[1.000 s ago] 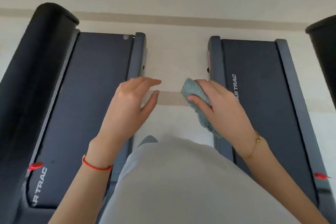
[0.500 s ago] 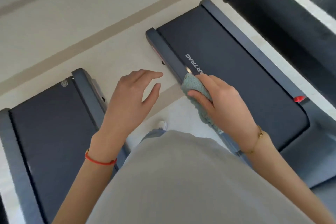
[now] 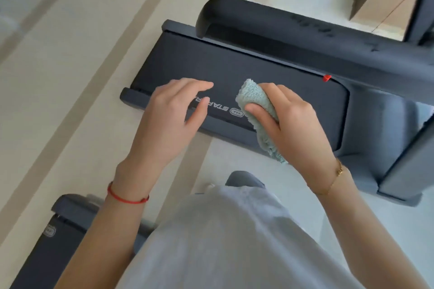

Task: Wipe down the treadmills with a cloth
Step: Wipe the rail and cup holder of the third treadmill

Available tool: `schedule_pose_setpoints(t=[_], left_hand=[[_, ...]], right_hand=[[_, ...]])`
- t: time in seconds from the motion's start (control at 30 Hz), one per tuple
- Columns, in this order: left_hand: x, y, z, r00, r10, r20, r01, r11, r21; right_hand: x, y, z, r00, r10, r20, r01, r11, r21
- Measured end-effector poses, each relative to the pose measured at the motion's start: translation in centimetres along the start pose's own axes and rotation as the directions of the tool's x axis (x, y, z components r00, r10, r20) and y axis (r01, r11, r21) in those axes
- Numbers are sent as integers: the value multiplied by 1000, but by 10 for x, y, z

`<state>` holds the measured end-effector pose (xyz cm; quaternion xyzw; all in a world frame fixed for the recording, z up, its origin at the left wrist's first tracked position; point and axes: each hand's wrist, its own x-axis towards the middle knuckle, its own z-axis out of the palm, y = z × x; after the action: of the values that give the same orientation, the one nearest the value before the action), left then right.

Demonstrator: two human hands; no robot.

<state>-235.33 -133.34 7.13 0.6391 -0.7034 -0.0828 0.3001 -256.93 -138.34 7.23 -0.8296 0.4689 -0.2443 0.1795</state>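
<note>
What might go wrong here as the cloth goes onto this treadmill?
The cloth is bunched in the right hand, so it may wipe only a narrow strip of the treadmill. The handrail overhangs the far edge, so that side may get missed. The left hand holds nothing and may smudge the belt.

Two treadmills (image 3: 234, 70) (image 3: 54, 253), one cloth (image 3: 257, 103), two hands (image 3: 169, 119) (image 3: 296, 122), one red bracelet (image 3: 126, 197), one gold bracelet (image 3: 333, 180)

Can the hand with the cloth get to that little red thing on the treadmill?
Probably yes. The right hand holds the cloth, and only bare belt lies between it and the red clip.
</note>
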Motion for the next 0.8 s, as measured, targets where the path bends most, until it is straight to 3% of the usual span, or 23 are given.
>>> schedule_pose_setpoints(t=[0.23,0.47,0.7,0.8], left_hand=[[73,-6,12,990,137,12,-137,989,-56],[134,-4,34,987,154,-38,-156,986,-65],[168,-8,53,989,140,-56,-142,989,-45],[177,-15,56,990,132,-45,-134,991,-32]], right_hand=[[42,15,-31,984,-23,-178,0,992,-127],[101,51,-57,952,-111,-284,48,975,-219],[149,89,-35,990,-105,-93,64,928,-368],[146,90,-42,994,-82,-66,58,950,-307]])
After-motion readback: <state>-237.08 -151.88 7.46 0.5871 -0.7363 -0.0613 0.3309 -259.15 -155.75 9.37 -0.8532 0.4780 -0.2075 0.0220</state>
